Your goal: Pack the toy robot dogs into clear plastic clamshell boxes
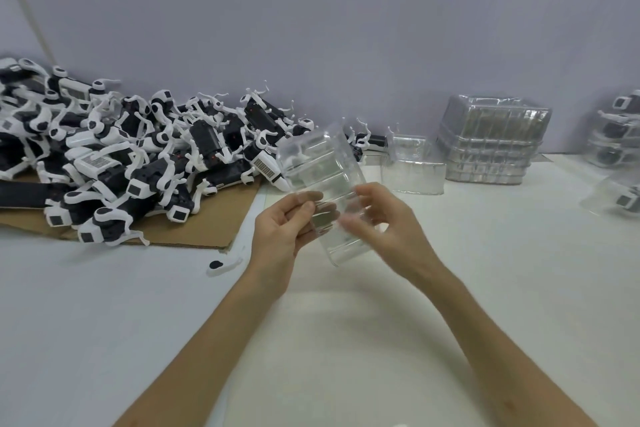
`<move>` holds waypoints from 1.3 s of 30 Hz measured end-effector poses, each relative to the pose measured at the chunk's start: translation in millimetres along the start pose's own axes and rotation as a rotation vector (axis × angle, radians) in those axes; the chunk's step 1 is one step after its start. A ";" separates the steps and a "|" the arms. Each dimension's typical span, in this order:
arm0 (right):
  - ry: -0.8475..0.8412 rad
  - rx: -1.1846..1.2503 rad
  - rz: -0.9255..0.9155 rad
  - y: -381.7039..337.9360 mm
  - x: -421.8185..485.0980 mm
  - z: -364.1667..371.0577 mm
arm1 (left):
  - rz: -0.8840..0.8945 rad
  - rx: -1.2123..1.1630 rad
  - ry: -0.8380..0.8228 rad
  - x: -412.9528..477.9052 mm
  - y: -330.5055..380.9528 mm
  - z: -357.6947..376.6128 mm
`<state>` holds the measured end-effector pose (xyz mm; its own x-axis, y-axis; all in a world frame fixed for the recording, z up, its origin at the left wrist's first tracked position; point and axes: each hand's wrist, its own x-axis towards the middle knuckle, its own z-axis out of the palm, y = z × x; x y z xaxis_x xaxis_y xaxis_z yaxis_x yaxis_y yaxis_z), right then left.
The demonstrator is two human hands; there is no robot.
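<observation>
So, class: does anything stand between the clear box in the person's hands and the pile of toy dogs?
Nothing visible does. The clamshell box, held by the left hand and right hand, hangs just beside the dog pile. One loose part lies on the table, off that line.

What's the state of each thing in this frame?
Held box: empty, gripped by left hand and right hand.
Dogs: unpacked, piled on cardboard.
Box stack: empty, nested.
Lone box: empty, on table.
Right-edge boxes: packed, stacked.

black-and-white toy robot dogs (138, 156), brown cardboard (207, 218), clear clamshell box (322, 191)
</observation>
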<state>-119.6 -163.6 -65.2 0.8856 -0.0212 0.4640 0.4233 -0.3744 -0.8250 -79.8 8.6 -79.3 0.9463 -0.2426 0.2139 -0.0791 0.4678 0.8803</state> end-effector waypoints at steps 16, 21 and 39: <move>0.053 0.022 0.024 8.1 -3.7 -1.0 | -0.090 0.027 0.062 -2.6 4.5 4.1; 0.074 0.047 0.027 8.6 -4.3 1.0 | -0.107 0.069 0.089 -0.8 5.4 4.3; 0.054 0.122 0.026 8.8 -6.8 4.6 | -0.072 0.162 -0.109 -4.9 -4.5 7.2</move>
<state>-121.0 -162.5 -77.1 0.8866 -0.0805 0.4555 0.4230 -0.2574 -0.8688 -86.3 1.5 -81.2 0.9126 -0.3650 0.1844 -0.0697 0.3056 0.9496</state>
